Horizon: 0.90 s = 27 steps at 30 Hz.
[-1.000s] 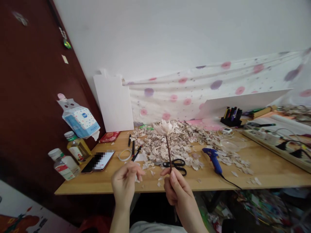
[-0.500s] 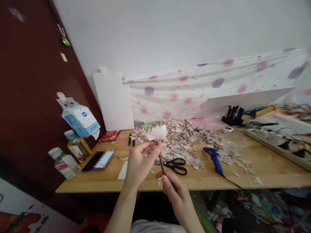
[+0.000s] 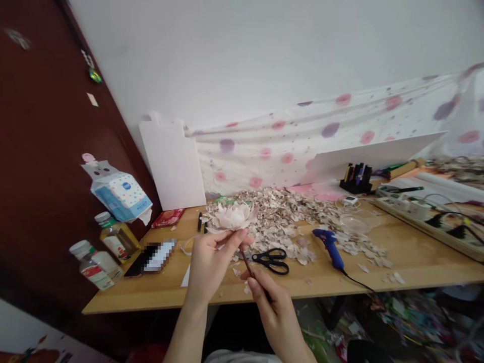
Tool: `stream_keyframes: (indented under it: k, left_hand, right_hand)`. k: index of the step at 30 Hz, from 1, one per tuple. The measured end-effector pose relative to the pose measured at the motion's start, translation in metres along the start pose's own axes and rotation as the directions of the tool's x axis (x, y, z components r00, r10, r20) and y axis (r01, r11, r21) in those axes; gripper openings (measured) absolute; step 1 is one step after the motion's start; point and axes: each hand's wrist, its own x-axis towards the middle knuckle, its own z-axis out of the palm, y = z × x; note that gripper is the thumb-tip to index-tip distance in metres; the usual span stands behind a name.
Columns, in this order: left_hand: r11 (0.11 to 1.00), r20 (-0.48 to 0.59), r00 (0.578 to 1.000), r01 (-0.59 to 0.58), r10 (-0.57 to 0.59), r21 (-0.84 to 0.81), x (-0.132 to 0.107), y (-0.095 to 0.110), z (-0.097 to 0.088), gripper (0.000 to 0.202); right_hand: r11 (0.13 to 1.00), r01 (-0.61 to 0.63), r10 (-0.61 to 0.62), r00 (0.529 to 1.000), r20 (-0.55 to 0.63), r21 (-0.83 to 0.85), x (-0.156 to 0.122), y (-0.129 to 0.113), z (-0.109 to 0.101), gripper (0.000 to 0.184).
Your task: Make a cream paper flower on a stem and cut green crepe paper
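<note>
A white artificial flower (image 3: 234, 217) with layered petals on a thin dark brown stem is held up over the near edge of the table. My left hand (image 3: 212, 257) has its fingers closed at the base of the bloom, where the stem begins. Lower down, my right hand (image 3: 268, 297) pinches the stem. Behind the flower spreads a heap of pale, dry-looking petals (image 3: 280, 212). Black-handled scissors (image 3: 272, 260) lie just beyond my right hand, their blades partly hidden. To the right, a blue glue gun (image 3: 329, 249) rests with its cord running off the table edge.
On the left are two bottles (image 3: 96, 266), a phone (image 3: 145, 262) and a hanging tissue pack (image 3: 123, 194). A pen holder (image 3: 356, 180) and a power strip (image 3: 427, 217) occupy the right. A white board (image 3: 174, 164) leans on the wall behind the wooden table (image 3: 302, 285).
The bloom has tipped toward the left and sits a little lower, showing more of its open petals. Both hands keep their hold on it. The whole view has shifted slightly.
</note>
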Motion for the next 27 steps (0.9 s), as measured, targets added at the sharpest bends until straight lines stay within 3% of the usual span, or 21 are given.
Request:
stream_keyframes:
  k: [3, 7, 11, 17, 23, 25, 27]
  left_hand:
    - [1.000, -0.021, 1.000, 0.010, -0.009, 0.017, -0.006, 0.002, 0.001, 0.024]
    - [0.995, -0.158, 0.987, -0.015, 0.031, 0.101, -0.013, 0.002, 0.002, 0.023]
    - [0.984, -0.189, 0.980, -0.037, 0.070, 0.172, -0.018, -0.002, 0.003, 0.020]
    - [0.932, -0.141, 0.943, -0.260, 0.302, 0.253, -0.031, -0.010, 0.005, 0.021]
    - [0.744, -0.068, 0.763, -0.600, 0.643, 0.294, -0.045, 0.002, 0.004, 0.027]
    - [0.743, -0.046, 0.760, -0.618, 0.648, 0.259, -0.050, 0.007, 0.003, 0.026]
    - [0.790, 0.009, 0.809, -0.577, 0.588, 0.208, -0.055, 0.009, 0.004, 0.026]
  right_hand:
    - [1.000, 0.010, -0.010, 1.000, -0.019, -0.003, 0.000, 0.002, 0.002, 0.027]
    - [1.000, 0.019, -0.020, 0.999, -0.043, -0.018, 0.000, 0.002, 0.006, 0.026]
    - [0.997, 0.056, -0.058, 0.997, -0.040, -0.048, -0.001, 0.003, 0.007, 0.025]
    - [0.969, 0.234, -0.242, 0.965, -0.106, -0.080, -0.003, 0.014, 0.009, 0.028]
    - [0.922, 0.357, -0.377, 0.917, -0.131, -0.153, -0.004, 0.015, 0.004, 0.032]
    - [0.920, 0.357, -0.380, 0.913, -0.149, -0.162, -0.004, 0.017, 0.001, 0.029]
    - [0.917, 0.362, -0.389, 0.904, -0.177, -0.170, -0.006, 0.021, -0.001, 0.025]
